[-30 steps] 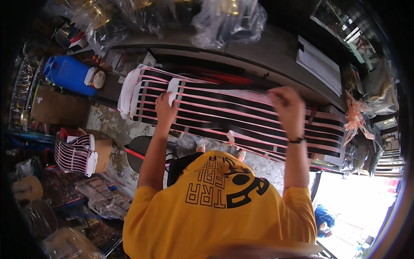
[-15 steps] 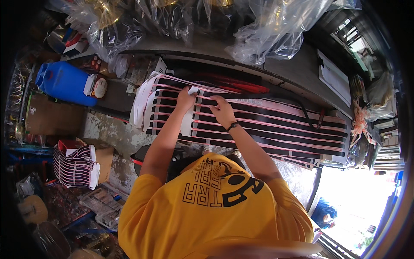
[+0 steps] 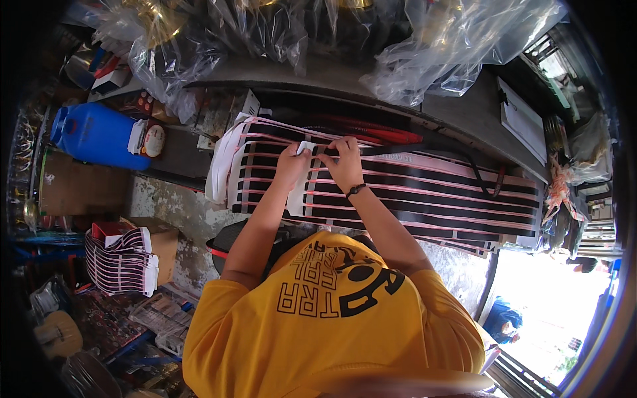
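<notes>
A long stack of sheets with black and pink stripes (image 3: 424, 192) lies across the work surface in front of me. My left hand (image 3: 290, 166) is closed, thumb and fingers pinching a white paper strip (image 3: 296, 196) that crosses the stripes. That strip's top end is folded up at the fingertips. Just right of it, my right hand (image 3: 344, 162) has bent fingers pinched together at the upper stripes. A dark piece seems to be at its fingertips, too small to make out. A loose black band (image 3: 398, 150) runs over the stack to the right.
Clear plastic bags (image 3: 444, 53) hang over the far shelf. At the left stands a blue jug (image 3: 99, 136). More striped sheets (image 3: 123, 262) rest against a cardboard box (image 3: 162, 249) at lower left. A clipboard with papers (image 3: 521, 116) lies at far right.
My right hand has moved slightly up, its fingers now curled into a pinch. The white strip's top end has been lifted and folded in my left hand. The whole view has shifted slightly.
</notes>
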`<state>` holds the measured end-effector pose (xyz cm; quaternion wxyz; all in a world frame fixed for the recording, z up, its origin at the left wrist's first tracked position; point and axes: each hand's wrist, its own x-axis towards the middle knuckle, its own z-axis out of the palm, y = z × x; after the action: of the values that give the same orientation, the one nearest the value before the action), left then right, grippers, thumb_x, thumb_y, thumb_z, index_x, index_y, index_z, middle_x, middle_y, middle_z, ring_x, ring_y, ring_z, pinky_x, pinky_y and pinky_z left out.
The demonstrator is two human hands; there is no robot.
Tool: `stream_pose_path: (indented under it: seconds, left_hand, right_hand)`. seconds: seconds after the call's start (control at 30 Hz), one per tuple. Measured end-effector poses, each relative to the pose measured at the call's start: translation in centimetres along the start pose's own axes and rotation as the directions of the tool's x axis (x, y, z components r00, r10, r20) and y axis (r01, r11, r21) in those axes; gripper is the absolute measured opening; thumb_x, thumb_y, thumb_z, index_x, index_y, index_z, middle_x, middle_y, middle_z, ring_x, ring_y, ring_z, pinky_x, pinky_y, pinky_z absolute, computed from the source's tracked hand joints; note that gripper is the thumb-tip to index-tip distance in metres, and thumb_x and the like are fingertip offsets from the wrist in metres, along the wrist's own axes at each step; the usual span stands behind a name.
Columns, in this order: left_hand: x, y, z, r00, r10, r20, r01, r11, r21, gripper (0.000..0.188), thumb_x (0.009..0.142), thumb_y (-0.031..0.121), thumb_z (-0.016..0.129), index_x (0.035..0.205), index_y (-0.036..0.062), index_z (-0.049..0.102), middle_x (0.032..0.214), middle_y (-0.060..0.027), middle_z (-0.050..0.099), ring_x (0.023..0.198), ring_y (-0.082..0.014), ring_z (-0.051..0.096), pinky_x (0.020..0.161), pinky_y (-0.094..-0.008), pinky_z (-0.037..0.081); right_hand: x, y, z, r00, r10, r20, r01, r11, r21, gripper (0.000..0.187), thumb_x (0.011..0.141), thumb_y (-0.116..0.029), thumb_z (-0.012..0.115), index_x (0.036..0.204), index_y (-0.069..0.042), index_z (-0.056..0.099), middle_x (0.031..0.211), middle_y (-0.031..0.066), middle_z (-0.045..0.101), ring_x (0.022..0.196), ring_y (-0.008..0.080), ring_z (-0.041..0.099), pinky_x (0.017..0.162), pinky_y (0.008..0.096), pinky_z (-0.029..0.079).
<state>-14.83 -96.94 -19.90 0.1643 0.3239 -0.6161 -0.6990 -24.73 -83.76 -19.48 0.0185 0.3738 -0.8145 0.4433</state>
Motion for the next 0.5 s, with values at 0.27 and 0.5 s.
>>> stream_pose_path:
  seconds: [0.27, 0.5]
  left_hand:
    - [-0.8, -1.5, 1.4, 0.989, 0.116, -0.096, -0.126, 0.986, -0.107, 0.012, 0.093, 0.012, 0.063, 0.099, 0.0019, 0.065, 0.084, -0.0013, 0.064, 0.077, -0.0079, 0.055, 0.070, -0.0241, 0.045]
    - [-0.4, 4.2, 0.4, 0.969, -0.178, 0.172, 0.174, 0.984, 0.038, 0.026, 0.089, 0.027, 0.071, 0.097, 0.0024, 0.068, 0.086, -0.0051, 0.067, 0.079, -0.0140, 0.064, 0.071, -0.0262, 0.050]
  right_hand:
    - [0.2, -2.4, 0.0, 0.973, 0.227, -0.036, -0.230, 0.964, -0.132, 0.028, 0.074, -0.031, 0.078, 0.083, -0.007, 0.069, 0.082, 0.0099, 0.067, 0.085, 0.0310, 0.062, 0.072, 0.0401, 0.050]
    - [-0.6, -1.6, -1.1, 0.947, 0.308, 0.089, -0.297, 0.948, -0.115, 0.024, 0.076, -0.034, 0.078, 0.085, -0.012, 0.076, 0.078, 0.0056, 0.072, 0.074, 0.0251, 0.067, 0.074, 0.0353, 0.050]
